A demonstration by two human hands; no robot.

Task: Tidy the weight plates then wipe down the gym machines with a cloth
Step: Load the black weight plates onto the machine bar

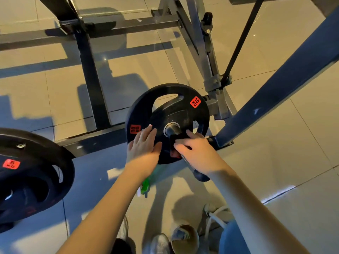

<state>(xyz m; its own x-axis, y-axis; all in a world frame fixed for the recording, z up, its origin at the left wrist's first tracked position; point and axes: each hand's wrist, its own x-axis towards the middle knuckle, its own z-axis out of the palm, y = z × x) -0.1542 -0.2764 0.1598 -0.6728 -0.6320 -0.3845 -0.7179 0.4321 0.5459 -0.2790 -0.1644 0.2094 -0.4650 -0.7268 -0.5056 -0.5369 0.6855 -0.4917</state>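
5 kg plate [27,171] sitting at 8 o'clock in view | left hand [145,143] lying flat, fingers straight, holding nothing, pressing the 10 kg plate [176,105] at its 8 o'clock | 10 kg plate sitting on a peg [171,129] mid-view | right hand [196,151] curling around a cloth [177,142] against the peg, at the plate's 5 o'clock | blue beam [284,85] running toward 2 o'clock

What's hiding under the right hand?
A dark cloth, gripped against the metal bar that sticks out of the 10 kg plate. The right hand covers most of the cloth and that stretch of bar.
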